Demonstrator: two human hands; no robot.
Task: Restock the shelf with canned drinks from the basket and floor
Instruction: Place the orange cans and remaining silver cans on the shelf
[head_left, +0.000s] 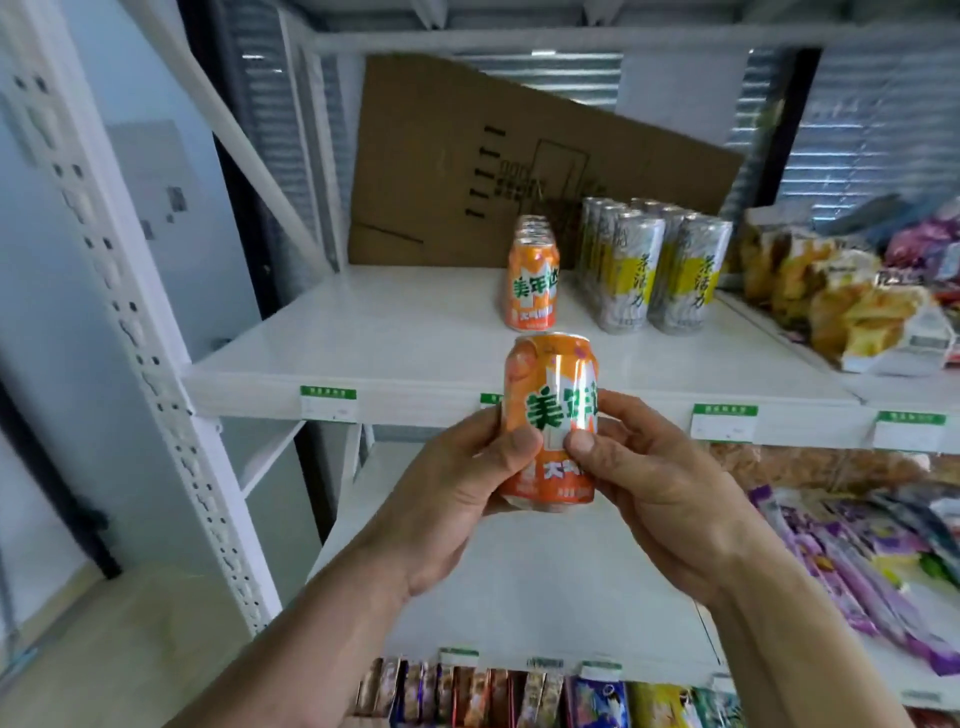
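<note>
Here orange can (549, 421) upright, top up, label toward camera; both hands (556, 499) grasping it.

Head camera, close up, faces forward and slightly down at the shelf (415, 332)

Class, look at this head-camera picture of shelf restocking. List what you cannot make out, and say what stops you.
1. Basket and floor cans: outside the head view.
2. Number of orange cans in the row: the front can hides those behind.
3. Price tags: print too small and blurred.
4. Lower label of the held orange can: covered by the left hand and right hand.
5. Cardboard sheet printing: blurred.
</note>
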